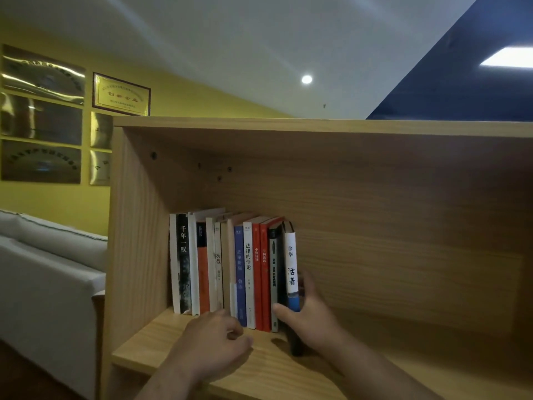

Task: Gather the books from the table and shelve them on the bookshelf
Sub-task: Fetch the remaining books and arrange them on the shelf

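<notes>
Ceiling lights (307,79) are glaring overhead; the shelf interior (375,215) is sitting dim, and wide-angle distortion is bending the edges.

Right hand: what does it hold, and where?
The right hand grips the white-spined book at the row's right end, near the spine's bottom, thumb in front, fingers behind.

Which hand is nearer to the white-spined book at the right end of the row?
Right. The right hand grips the white-spined book at its lower end; the left hand sits further left, by the blue and white spines.
</notes>
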Action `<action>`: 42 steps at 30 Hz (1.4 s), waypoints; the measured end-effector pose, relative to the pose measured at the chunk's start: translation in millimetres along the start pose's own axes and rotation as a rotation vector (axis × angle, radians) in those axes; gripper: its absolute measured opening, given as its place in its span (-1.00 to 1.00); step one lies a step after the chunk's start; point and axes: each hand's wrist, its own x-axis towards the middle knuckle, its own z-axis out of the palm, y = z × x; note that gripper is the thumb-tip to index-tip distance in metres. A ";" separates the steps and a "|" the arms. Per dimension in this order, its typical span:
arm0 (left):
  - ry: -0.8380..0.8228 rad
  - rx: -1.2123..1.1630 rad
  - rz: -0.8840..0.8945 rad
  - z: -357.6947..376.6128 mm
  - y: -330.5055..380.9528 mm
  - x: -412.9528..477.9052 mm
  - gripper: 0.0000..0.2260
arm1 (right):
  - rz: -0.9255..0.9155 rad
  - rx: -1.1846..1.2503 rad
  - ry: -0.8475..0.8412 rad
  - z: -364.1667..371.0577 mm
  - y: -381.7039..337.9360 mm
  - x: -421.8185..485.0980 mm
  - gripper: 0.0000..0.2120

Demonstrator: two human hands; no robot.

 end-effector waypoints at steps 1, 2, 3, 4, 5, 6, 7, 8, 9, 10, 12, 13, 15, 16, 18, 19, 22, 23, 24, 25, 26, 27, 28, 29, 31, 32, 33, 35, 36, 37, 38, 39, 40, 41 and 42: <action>-0.001 -0.003 -0.003 0.4 -1.0 0.7 -0.63 | 0.004 0.026 -0.048 -1.9 2.0 1.6 -0.22; -0.004 0.000 -0.004 0.6 -1.2 1.1 -0.63 | 0.006 0.014 -0.089 -3.5 4.6 3.7 -0.17; -0.009 0.007 -0.004 0.9 -1.2 1.4 -0.63 | 0.001 -0.021 -0.114 -4.4 6.7 5.1 -0.12; -0.013 0.015 -0.004 1.0 -1.1 1.6 -0.62 | -0.011 -0.053 -0.122 -4.5 9.2 7.2 -0.08; -0.016 0.023 -0.003 1.2 -1.4 1.7 -0.61 | -0.022 -0.067 -0.116 -4.3 10.9 9.5 -0.06; -0.019 0.032 -0.001 1.3 -1.4 1.7 -0.60 | -0.025 -0.065 -0.104 -3.9 12.2 11.8 -0.06; -0.024 0.042 -0.001 1.6 -1.5 1.7 -0.59 | -0.023 -0.059 -0.090 -3.3 12.5 13.8 -0.06; -0.026 0.049 0.000 2.0 -1.8 1.7 -0.58 | -0.019 -0.053 -0.081 -2.8 13.5 16.4 -0.05; -0.025 0.053 -0.002 2.2 -1.8 1.8 -0.58 | -0.017 -0.047 -0.075 -2.5 14.3 19.0 -0.05; -0.024 0.056 -0.004 2.2 -1.4 1.9 -0.58 | -0.012 -0.044 -0.066 -2.1 15.9 22.1 -0.05; -0.029 0.061 -0.007 2.2 -0.9 2.2 -0.64 | -0.011 -0.056 -0.043 -1.1 18.1 26.3 -0.06; -0.032 0.057 -0.011 2.4 -0.8 2.2 -0.67 | -0.015 -0.061 -0.037 -0.7 20.0 28.0 -0.07; -0.024 0.048 -0.015 2.6 -0.6 1.7 -0.69 | -0.024 -0.051 -0.029 0.8 25.3 30.0 -0.08; -0.018 0.044 -0.014 3.2 -1.3 1.5 -0.68 | -0.032 -0.046 -0.022 2.1 28.2 30.5 -0.09; -0.017 0.034 -0.020 4.4 -2.7 1.5 -0.63 | -0.037 -0.040 -0.008 4.2 34.0 32.1 -0.11; -0.017 0.031 -0.021 4.7 -2.8 1.2 -0.61 | -0.035 -0.032 -0.004 5.2 36.4 33.1 -0.11; 0.031 -0.014 -0.027 6.4 -2.1 -1.2 -0.73 | -0.028 -0.019 -0.006 8.3 40.2 37.2 -0.07; 0.066 -0.061 -0.043 6.7 -1.1 -2.5 -0.80 | -0.017 -0.024 -0.004 8.3 41.2 38.6 -0.05; 0.115 -0.124 -0.065 4.6 1.6 -4.1 -0.83 | -0.007 -0.022 -0.004 8.0 42.2 40.0 -0.03; 0.180 -0.177 -0.086 -0.2 5.8 -4.8 -0.80 | 0.001 -0.009 -0.010 7.2 43.3 41.1 -0.02; 0.259 -0.215 -0.092 -8.5 11.1 -2.3 -0.74 | 0.004 0.008 -0.019 6.2 44.1 42.1 -0.01; 0.342 -0.231 -0.083 -19.1 16.0 3.5 -0.68 | 0.005 0.024 -0.026 5.4 44.8 43.1 0.00; 0.417 -0.235 -0.067 -31.2 20.8 11.5 -0.62 | 0.002 0.033 -0.032 4.5 45.4 43.7 0.00; 0.472 -0.233 -0.056 -44.3 25.3 21.0 -0.56 | -0.002 0.038 -0.037 3.7 46.5 44.1 0.00; 0.511 -0.252 -0.053 -66.8 32.4 42.1 -0.42 | -0.011 0.046 -0.046 3.5 48.1 44.1 0.02; 0.509 -0.270 -0.050 -74.5 34.4 51.4 -0.39 | -0.015 0.047 -0.048 3.6 48.5 43.9 0.03; 0.506 -0.277 -0.046 -78.9 34.1 59.4 -0.39 | -0.017 0.049 -0.049 3.8 48.7 43.5 0.04; 0.493 -0.270 -0.039 -81.4 30.9 69.4 -0.48 | -0.016 0.045 -0.051 3.8 49.6 44.1 0.06; 0.488 -0.277 -0.032 -80.5 27.8 73.3 -0.54 | -0.014 0.043 -0.053 4.0 49.8 44.8 0.07; 0.489 -0.298 -0.028 -79.3 25.5 76.4 -0.58 | -0.013 0.044 -0.054 3.9 49.8 45.1 0.08; 0.498 -0.323 -0.025 -78.1 24.1 78.7 -0.61 | -0.018 0.043 -0.055 4.1 50.0 45.5 0.09; 0.515 -0.334 -0.020 -76.6 24.0 79.6 -0.64 | -0.022 0.041 -0.053 4.3 50.4 45.9 0.11; 0.536 -0.325 -0.016 -74.4 23.7 80.5 -0.67 | -0.026 0.038 -0.052 4.5 51.0 46.3 0.12; 0.555 -0.311 -0.017 -72.2 23.8 80.0 -0.69 | -0.027 0.036 -0.051 4.8 51.4 46.6 0.14; 0.563 -0.306 -0.018 -69.5 23.1 79.6 -0.71 | -0.029 0.033 -0.052 4.8 51.4 46.7 0.14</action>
